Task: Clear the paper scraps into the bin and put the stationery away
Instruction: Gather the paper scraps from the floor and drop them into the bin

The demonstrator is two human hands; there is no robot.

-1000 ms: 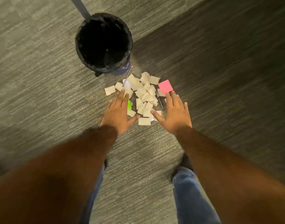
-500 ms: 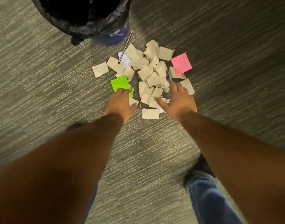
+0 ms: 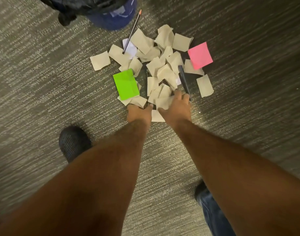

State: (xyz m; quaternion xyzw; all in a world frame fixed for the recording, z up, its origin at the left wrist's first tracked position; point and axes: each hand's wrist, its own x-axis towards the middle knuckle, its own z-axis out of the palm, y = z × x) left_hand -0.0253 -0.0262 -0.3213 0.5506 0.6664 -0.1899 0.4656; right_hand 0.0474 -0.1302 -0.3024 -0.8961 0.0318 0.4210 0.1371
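A heap of beige paper scraps [image 3: 162, 68] lies on the carpet in front of the bin [image 3: 111, 16]. A green sticky pad [image 3: 126, 84] sits at its left and a pink one [image 3: 199, 55] at its right. A pencil [image 3: 132, 30] lies slanted at the far edge, near the bin. A dark pen [image 3: 184, 80] rests on the right side of the heap. My left hand [image 3: 139, 114] is curled at the near edge, fingertips hidden among the scraps. My right hand [image 3: 177, 108] pinches scraps between thumb and fingers, right beside the pen.
The bin is blue with a black liner and is cut off by the top edge. My dark shoe [image 3: 72, 142] stands left of my arms, and a jeans leg [image 3: 212, 213] shows at the lower right. Grey striped carpet [image 3: 43, 82] surrounds the heap.
The view has dropped closer to the heap. Both hands drew together at its near edge and curled onto the scraps. The green pad, once under my left hand, now lies uncovered.
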